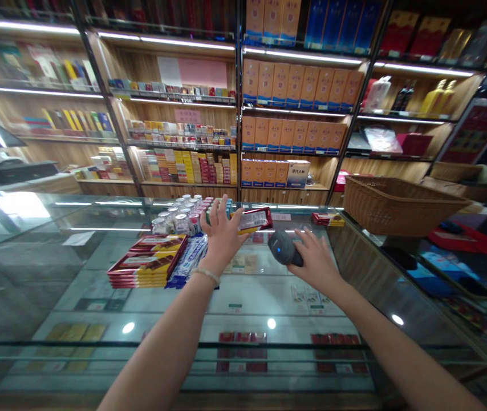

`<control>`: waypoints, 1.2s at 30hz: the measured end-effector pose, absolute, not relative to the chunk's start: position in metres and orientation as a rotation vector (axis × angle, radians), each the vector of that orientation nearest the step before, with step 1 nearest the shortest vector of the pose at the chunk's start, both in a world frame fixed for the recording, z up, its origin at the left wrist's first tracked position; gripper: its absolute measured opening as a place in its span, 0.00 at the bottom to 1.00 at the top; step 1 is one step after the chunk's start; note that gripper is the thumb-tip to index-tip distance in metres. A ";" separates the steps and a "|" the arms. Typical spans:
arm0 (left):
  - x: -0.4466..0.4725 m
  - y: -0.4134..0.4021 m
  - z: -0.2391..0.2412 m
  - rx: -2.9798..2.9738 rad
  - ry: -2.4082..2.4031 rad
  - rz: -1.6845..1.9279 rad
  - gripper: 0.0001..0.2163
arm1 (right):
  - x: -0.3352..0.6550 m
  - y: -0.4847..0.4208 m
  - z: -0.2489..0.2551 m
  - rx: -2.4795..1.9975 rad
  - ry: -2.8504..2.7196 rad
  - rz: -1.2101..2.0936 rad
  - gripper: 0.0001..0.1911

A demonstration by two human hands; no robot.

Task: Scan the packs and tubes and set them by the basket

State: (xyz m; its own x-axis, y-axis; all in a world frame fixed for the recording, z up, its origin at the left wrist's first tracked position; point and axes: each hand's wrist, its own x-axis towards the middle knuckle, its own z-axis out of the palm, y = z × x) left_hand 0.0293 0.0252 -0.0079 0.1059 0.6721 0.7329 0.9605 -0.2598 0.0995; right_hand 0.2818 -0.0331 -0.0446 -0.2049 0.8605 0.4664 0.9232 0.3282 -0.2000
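Note:
My left hand (222, 238) is above the glass counter, its fingers raised and spread and its thumb against a red-and-yellow chocolate bar (257, 219). The bar's pale printed side faces up, and part of it is hidden by the hand. In my right hand (317, 258) is a dark barcode scanner (281, 248) with a small blue light, its head pointing left toward the bar. Left of my left hand lie stacked chocolate bars (147, 260) in red and yellow, and blue-and-white packets (190, 257). Behind them stand several clear-topped containers (179, 214).
A wicker basket (397, 200) stands at the right, with a small stack of red-and-yellow bars (328, 219) beside it. Lit shelves with orange boxes (295, 85) line the back wall. The glass counter (260, 302) has boxed goods beneath it.

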 end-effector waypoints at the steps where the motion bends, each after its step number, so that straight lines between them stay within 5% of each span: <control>1: 0.029 0.025 -0.008 -1.989 -1.590 -0.961 0.29 | 0.280 -0.034 -0.046 -1.577 -2.119 -0.177 0.19; 16: 0.030 0.027 -0.009 -2.003 -1.579 -0.998 0.30 | 0.273 -0.044 -0.052 -1.523 -2.378 -0.027 0.23; 23: 0.032 0.024 -0.007 -1.999 -1.553 -0.965 0.32 | 0.298 -0.035 -0.035 -1.360 -2.410 0.169 0.37; 36: 0.045 0.013 0.001 -2.114 -1.434 -0.979 0.34 | 0.296 0.030 -0.001 -1.445 -2.107 -0.428 0.44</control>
